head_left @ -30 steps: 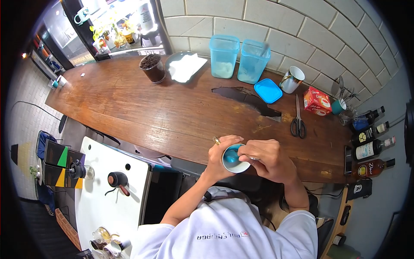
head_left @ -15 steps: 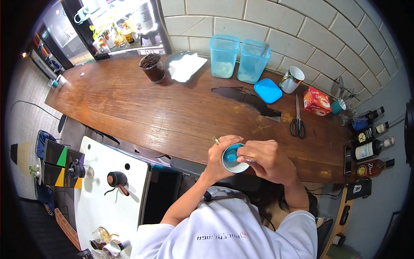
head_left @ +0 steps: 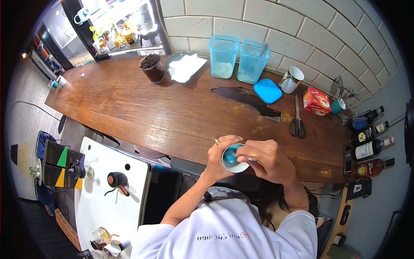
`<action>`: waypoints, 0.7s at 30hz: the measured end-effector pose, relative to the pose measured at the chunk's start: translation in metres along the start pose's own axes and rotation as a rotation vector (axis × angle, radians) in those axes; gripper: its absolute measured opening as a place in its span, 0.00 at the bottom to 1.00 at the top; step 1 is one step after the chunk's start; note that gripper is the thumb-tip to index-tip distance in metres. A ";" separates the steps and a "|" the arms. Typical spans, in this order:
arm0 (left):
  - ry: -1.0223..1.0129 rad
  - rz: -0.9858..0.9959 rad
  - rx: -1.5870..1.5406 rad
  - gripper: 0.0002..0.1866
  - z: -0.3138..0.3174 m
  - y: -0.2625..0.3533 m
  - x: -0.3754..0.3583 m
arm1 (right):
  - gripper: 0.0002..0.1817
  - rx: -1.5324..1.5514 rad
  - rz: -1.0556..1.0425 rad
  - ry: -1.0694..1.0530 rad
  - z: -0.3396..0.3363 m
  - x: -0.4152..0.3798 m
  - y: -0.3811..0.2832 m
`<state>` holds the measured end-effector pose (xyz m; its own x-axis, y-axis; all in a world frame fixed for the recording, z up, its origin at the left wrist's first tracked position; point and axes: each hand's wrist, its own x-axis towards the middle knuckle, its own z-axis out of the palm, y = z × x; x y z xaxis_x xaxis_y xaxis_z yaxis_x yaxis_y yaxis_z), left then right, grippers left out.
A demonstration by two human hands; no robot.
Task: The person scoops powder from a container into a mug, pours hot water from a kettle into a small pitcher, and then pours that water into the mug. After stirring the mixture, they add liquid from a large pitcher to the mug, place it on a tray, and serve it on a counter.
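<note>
Close to my chest, at the front edge of the wooden counter, my left hand (head_left: 217, 160) is wrapped round a small cup (head_left: 236, 168), pale outside and blue inside. The cup leans so that its mouth faces up toward me. My right hand (head_left: 268, 159) is closed over the cup's right side, pinching a spoon (head_left: 231, 157) whose rounded end dips into the cup. Most of the spoon's handle is hidden by my fingers. What lies at the bottom of the cup is hard to make out.
On the counter (head_left: 129, 103) stand two blue tubs (head_left: 224, 58) of white powder, a blue lid (head_left: 268, 91), scissors (head_left: 297, 123), a mug (head_left: 292, 80), a red box (head_left: 317, 101), a cup of dark grounds (head_left: 152, 69) and a plate (head_left: 176, 57). Several bottles (head_left: 369, 149) line the right.
The spoon's end has shifted slightly lower inside the cup. Both hands hold almost the same position.
</note>
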<state>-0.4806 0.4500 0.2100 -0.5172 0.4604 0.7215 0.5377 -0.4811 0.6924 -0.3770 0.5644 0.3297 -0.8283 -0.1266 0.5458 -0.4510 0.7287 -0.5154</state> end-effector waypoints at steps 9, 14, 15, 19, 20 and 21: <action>-0.007 0.016 0.004 0.34 -0.001 -0.002 0.000 | 0.09 -0.007 0.012 -0.024 0.002 0.000 0.001; -0.005 0.011 0.004 0.34 -0.001 -0.002 -0.001 | 0.09 -0.032 0.010 0.036 0.003 0.002 0.000; -0.003 0.010 0.006 0.34 0.000 -0.002 -0.001 | 0.09 -0.032 0.010 0.036 0.003 0.001 0.000; -0.016 0.014 0.011 0.33 -0.002 -0.002 0.000 | 0.07 0.013 0.013 -0.006 0.004 0.001 0.001; -0.015 0.017 0.006 0.34 -0.001 -0.002 0.000 | 0.07 0.015 0.018 -0.024 0.003 0.001 0.001; -0.014 0.019 -0.001 0.34 -0.001 -0.002 0.000 | 0.07 0.015 0.018 -0.024 0.003 0.000 0.001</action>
<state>-0.4824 0.4501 0.2089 -0.4974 0.4612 0.7348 0.5472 -0.4904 0.6783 -0.3786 0.5631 0.3277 -0.8441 -0.1296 0.5203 -0.4405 0.7211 -0.5349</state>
